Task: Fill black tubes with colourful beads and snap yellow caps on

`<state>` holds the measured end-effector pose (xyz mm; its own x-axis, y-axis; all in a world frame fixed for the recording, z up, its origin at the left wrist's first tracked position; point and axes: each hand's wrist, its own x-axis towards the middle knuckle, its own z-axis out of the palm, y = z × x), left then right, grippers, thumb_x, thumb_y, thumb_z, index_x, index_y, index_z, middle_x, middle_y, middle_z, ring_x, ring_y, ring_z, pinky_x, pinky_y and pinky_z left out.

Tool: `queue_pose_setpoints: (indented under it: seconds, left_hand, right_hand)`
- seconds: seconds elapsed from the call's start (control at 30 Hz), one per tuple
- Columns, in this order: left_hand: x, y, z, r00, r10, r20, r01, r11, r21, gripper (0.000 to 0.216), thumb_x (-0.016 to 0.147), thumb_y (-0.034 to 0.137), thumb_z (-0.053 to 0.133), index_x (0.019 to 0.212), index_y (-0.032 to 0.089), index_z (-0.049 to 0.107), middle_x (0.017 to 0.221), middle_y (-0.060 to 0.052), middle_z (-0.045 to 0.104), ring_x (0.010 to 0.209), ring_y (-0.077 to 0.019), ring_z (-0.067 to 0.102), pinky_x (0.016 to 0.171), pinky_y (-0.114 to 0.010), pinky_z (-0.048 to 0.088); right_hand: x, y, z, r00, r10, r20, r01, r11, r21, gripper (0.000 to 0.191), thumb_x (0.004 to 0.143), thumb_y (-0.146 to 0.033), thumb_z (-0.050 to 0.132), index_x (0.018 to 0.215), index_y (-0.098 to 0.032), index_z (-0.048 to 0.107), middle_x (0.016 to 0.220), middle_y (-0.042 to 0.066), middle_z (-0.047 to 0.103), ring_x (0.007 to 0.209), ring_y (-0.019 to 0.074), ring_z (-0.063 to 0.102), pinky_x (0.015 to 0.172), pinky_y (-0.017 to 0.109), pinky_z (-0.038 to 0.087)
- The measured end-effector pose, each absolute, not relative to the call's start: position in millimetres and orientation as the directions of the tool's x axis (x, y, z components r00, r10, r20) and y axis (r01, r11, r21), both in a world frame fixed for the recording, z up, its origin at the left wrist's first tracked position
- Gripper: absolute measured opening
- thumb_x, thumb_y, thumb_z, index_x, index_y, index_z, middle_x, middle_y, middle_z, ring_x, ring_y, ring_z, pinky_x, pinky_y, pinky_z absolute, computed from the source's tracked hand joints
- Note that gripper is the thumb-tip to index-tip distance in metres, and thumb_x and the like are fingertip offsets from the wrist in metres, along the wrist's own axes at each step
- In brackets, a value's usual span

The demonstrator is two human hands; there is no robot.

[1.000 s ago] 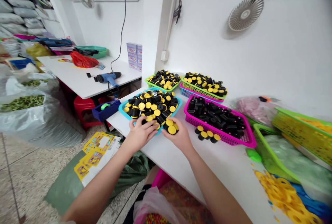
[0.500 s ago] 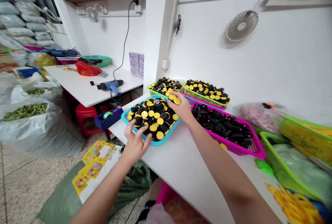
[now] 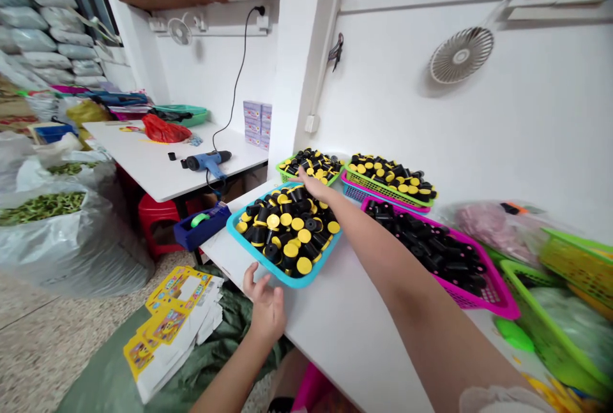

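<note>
My right hand [image 3: 316, 188] reaches far forward over the blue tray [image 3: 239, 239], which is heaped with black cylinders with yellow caps [image 3: 287, 225]. Its fingers point at the green basket [image 3: 283, 172] of the same parts behind the tray; what they hold, if anything, is hidden. My left hand [image 3: 265, 304] rests on the white table's front edge [image 3: 335, 330] just below the tray, fingers spread and empty.
A pink basket of plain black cylinders [image 3: 440, 253] lies right of the tray, another green basket [image 3: 390, 177] behind it. Green baskets with bags [image 3: 550, 285] fill the right. A blue heat gun [image 3: 208, 160] lies on the left table, bags [image 3: 52, 221] on the floor.
My right hand moved further forward, from the tray's back edge toward the rear green basket. My left hand drew back off the tray to the table edge. The view shifted slightly.
</note>
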<state>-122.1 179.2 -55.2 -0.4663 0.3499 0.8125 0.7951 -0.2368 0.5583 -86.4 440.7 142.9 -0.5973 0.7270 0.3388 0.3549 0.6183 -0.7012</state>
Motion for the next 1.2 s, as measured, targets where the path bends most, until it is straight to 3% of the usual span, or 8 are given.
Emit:
queue_pose_setpoints:
  seconds: [0.17,0.27,0.4,0.47,0.53,0.67,0.87,1.2]
  left_hand:
    - [-131,181,-53,-0.414,0.443,0.795,0.854,-0.113,0.508,0.036,0.099,0.031,0.026,0.134,0.023,0.031,0.143,-0.019,0.025,0.138,-0.0322,0.022,0.104,-0.06,0.028]
    - [-129,178,-47,-0.354,0.496,0.793,0.892,-0.074,0.445,0.042,0.097,0.028,0.03,0.139,0.022,0.031,0.149,-0.021,0.017,0.14,-0.036,0.018,0.104,-0.063,0.023]
    - [-126,178,-44,-0.299,0.544,0.784,0.925,-0.036,0.377,0.043,0.096,0.03,0.036,0.138,0.019,0.039,0.151,-0.022,0.015,0.142,-0.0399,0.011,0.106,-0.067,0.018]
    - [-126,179,-45,-0.306,0.55,0.777,0.924,-0.024,0.381,0.044,0.096,0.033,0.037,0.138,0.018,0.04,0.15,-0.023,0.016,0.142,-0.0406,0.01,0.106,-0.067,0.018]
    - [-126,180,-45,-0.334,0.576,0.746,0.911,-0.005,0.412,0.045,0.096,0.034,0.036,0.138,0.018,0.04,0.15,-0.022,0.016,0.142,-0.041,0.01,0.106,-0.068,0.019]
    - [-125,180,-43,-0.379,0.616,0.691,0.889,0.035,0.457,0.046,0.096,0.036,0.035,0.137,0.016,0.043,0.151,-0.023,0.015,0.142,-0.0422,0.01,0.105,-0.069,0.019]
    - [-124,181,-41,-0.388,0.575,0.72,0.889,0.027,0.457,0.046,0.095,0.037,0.035,0.135,0.017,0.046,0.148,-0.022,0.02,0.142,-0.0414,0.011,0.106,-0.068,0.018]
    - [-119,181,-37,-0.384,0.575,0.722,0.901,0.065,0.428,0.041,0.095,0.031,0.037,0.129,0.012,0.052,0.146,-0.025,0.025,0.14,-0.0404,0.016,0.104,-0.067,0.024]
  right_hand:
    - [-30,431,165,-0.405,0.821,0.403,0.415,0.557,-0.719,0.072,0.096,-0.061,0.019,0.109,-0.011,0.069,0.115,0.012,0.068,0.108,0.022,0.061,0.096,0.038,0.042]
    - [51,403,172,-0.289,0.857,0.427,0.52,0.515,-0.681,0.057,0.092,-0.055,0.036,0.106,-0.011,0.068,0.108,0.009,0.068,0.101,0.0188,0.061,0.089,0.034,0.043]
    - [172,343,143,-0.215,0.942,0.259,0.76,0.328,-0.561,0.045,0.081,-0.061,0.053,0.069,-0.019,0.066,0.068,0.006,0.064,0.065,0.0207,0.059,0.072,0.04,0.045]
    - [215,315,109,-0.106,0.989,0.102,0.874,0.142,-0.464,0.047,0.074,-0.067,0.059,0.064,-0.021,0.062,0.062,0.006,0.061,0.06,0.0233,0.058,0.069,0.043,0.045]
    - [238,298,67,0.08,0.984,0.157,0.875,0.006,-0.484,0.049,0.069,-0.07,0.062,0.068,-0.021,0.059,0.066,0.009,0.06,0.069,0.0291,0.061,0.071,0.047,0.046]
    - [224,295,-2,0.273,0.881,0.387,0.797,0.018,-0.604,0.071,0.057,-0.07,0.068,0.101,-0.018,0.049,0.104,0.015,0.057,0.1,0.0331,0.055,0.084,0.05,0.046]
    - [152,319,-26,0.366,0.798,0.479,0.792,0.003,-0.61,0.084,0.053,-0.062,0.076,0.11,-0.013,0.04,0.116,0.02,0.046,0.116,0.0359,0.041,0.098,0.052,0.037]
    - [90,321,-14,0.419,0.814,0.404,0.819,-0.146,-0.555,0.047,0.079,-0.053,0.062,0.108,-0.017,0.052,0.111,0.017,0.053,0.112,0.0358,0.045,0.086,0.047,0.042]
